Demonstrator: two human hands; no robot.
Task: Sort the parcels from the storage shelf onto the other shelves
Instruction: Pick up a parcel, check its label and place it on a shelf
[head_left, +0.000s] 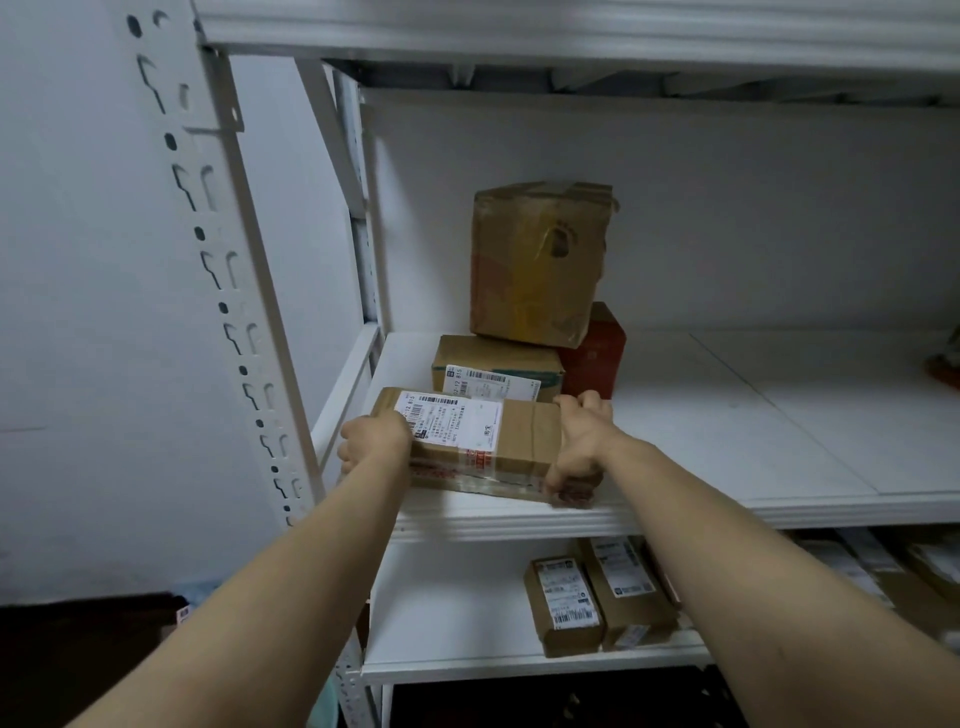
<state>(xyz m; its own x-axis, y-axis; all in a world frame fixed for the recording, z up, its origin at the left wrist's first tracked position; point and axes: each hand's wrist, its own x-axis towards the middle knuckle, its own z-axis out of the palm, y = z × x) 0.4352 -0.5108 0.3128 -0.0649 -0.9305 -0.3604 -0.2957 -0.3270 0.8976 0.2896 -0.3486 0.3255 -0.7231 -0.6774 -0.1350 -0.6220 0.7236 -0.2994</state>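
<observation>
The flat brown parcel (467, 447), with a white label on top, is lying at the front edge of the middle shelf (727, 415), a little left of the centre of the frame, and both hands are holding it. The left hand (371, 441) is gripping its left end with curled fingers. The right hand (582, 447) is gripping its right end, thumb at the near corner and fingers over the far edge. Just behind it a labelled box (493, 369) is standing, with a red box (597, 358) beside that and a big worn carton (535, 265) resting on them. More small parcels (563, 605) are lying on the lower shelf (452, 613) at the lower right. I judge this as the placing step, though it may be a picking up; the frame is not telling which. If placing, the next move is asking to push the parcel inward, stopping short of the labelled box, then to loosen both hands.
</observation>
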